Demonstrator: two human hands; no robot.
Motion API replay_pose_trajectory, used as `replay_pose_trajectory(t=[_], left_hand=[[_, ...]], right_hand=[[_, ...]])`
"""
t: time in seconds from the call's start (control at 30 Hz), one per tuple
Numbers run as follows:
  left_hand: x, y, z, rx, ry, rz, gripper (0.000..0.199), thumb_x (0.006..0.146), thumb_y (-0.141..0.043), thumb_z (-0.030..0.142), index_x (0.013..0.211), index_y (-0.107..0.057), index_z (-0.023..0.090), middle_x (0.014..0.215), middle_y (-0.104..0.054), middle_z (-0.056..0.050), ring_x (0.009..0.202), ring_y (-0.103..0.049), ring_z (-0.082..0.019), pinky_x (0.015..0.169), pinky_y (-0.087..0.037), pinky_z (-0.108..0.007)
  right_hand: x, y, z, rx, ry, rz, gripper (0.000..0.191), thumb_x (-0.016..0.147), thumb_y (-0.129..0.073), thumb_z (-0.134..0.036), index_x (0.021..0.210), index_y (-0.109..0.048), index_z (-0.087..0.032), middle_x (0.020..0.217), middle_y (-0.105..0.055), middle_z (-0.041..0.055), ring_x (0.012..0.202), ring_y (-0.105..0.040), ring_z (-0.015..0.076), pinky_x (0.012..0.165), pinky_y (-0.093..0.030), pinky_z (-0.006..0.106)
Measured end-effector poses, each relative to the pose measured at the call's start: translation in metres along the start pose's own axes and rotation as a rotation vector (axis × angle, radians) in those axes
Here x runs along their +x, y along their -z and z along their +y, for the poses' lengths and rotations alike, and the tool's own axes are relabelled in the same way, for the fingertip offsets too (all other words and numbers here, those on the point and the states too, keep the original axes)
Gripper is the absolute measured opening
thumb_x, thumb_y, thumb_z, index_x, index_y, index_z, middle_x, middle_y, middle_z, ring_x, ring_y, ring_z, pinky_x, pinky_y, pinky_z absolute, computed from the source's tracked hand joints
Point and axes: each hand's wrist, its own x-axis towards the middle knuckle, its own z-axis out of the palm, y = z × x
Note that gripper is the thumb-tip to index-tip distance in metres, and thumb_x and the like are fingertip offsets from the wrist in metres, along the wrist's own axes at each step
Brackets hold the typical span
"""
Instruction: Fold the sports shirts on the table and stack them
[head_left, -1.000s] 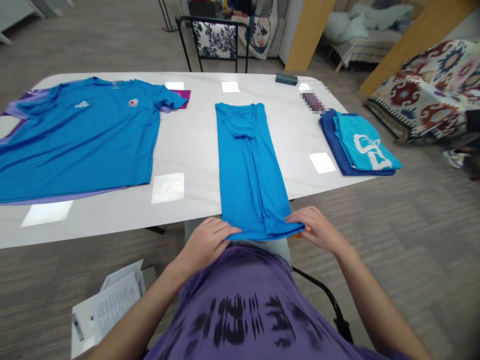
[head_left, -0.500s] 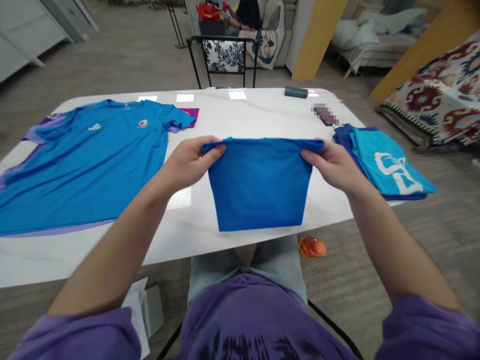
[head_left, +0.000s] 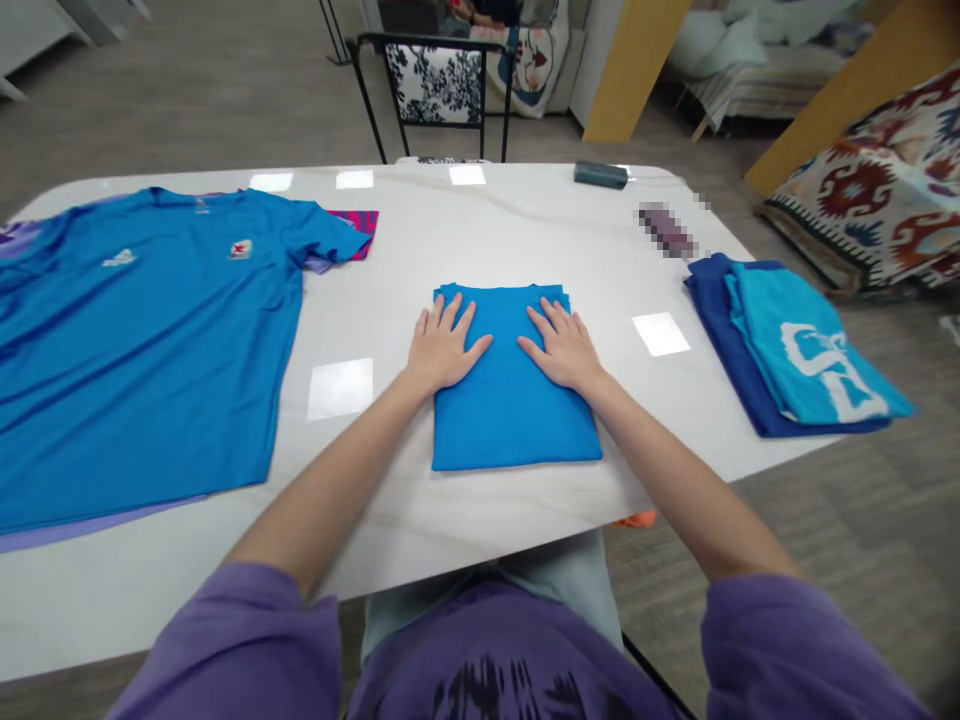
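Two hands flat on a folded blue shirt

The shirt lies as a neat, squarish bundle on the white surface, near the edge where the person sits. The left hand rests on its far left part, the right hand on its far right; both are palm down, fingers spread, gripping nothing. Over to the left, a larger blue shirt is laid out wide, lilac cloth showing beneath its near edge and a pink patterned cloth by one sleeve. On the right, a turquoise garment sits folded on a dark blue one. Across the far side stands a chair.
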Motion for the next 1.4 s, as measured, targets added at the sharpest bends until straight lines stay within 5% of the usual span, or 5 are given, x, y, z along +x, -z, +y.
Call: replay_pose_trajectory(t=[0.27,0.47,0.87,1.13,1.4], left_hand=[[0.027,0.031,-0.024,-0.078,0.498,0.276,0.078,0.091,-0.072,0.077,0.14,-0.068,0.016,0.16,-0.051,-0.027,0.149,-0.049,-0.048,0.129,-0.036,-0.067],[0.04,0.045,-0.011,-0.379,0.399,0.12,0.026,0.09,-0.078,0.04,0.103,-0.066,0.021,0.118,-0.075,-0.016,0.118,-0.068,-0.037,0.111,-0.05,-0.052],[-0.07,0.137,0.154,-1.11,-0.12,0.488,0.041,0.097,-0.085,0.052,0.109,-0.062,0.02,0.088,-0.066,0.001,0.074,-0.057,-0.013,0.063,-0.045,-0.023],[-0.036,0.12,0.347,-1.41,-0.361,0.261,0.035,0.091,-0.09,0.037,0.098,-0.059,0.021,0.088,-0.062,0.001,0.07,-0.055,-0.011,0.054,-0.044,-0.019],[0.19,-0.046,0.469,-1.219,-0.179,0.121,0.032,0.102,-0.072,0.037,0.113,-0.044,0.026,0.107,-0.06,-0.003,0.082,-0.066,-0.017,0.067,-0.061,-0.029]], right_hand=[[0.033,0.031,0.027,0.121,-0.503,0.146,0.084,0.102,-0.057,-0.076,0.153,-0.059,-0.01,0.163,-0.053,0.0306,0.149,-0.054,0.0491,0.127,-0.041,0.068],[0.039,0.049,0.009,0.283,-0.366,0.027,0.046,0.102,-0.067,-0.049,0.138,-0.063,-0.021,0.145,-0.072,0.0218,0.137,-0.068,0.0419,0.121,-0.052,0.06],[-0.144,0.157,0.025,0.712,-0.084,0.641,0.05,0.113,-0.047,-0.07,0.144,-0.044,-0.03,0.139,-0.073,0.0085,0.129,-0.072,0.029,0.115,-0.06,0.046],[-0.27,0.296,0.173,0.385,-0.23,0.843,0.062,0.108,-0.053,-0.083,0.144,-0.058,-0.033,0.137,-0.071,0.0074,0.14,-0.065,0.035,0.119,-0.058,0.056],[-0.165,0.298,0.441,0.117,-0.35,0.693,0.058,0.111,-0.057,-0.073,0.135,-0.064,-0.02,0.131,-0.076,0.0106,0.132,-0.069,0.0333,0.12,-0.055,0.058]])
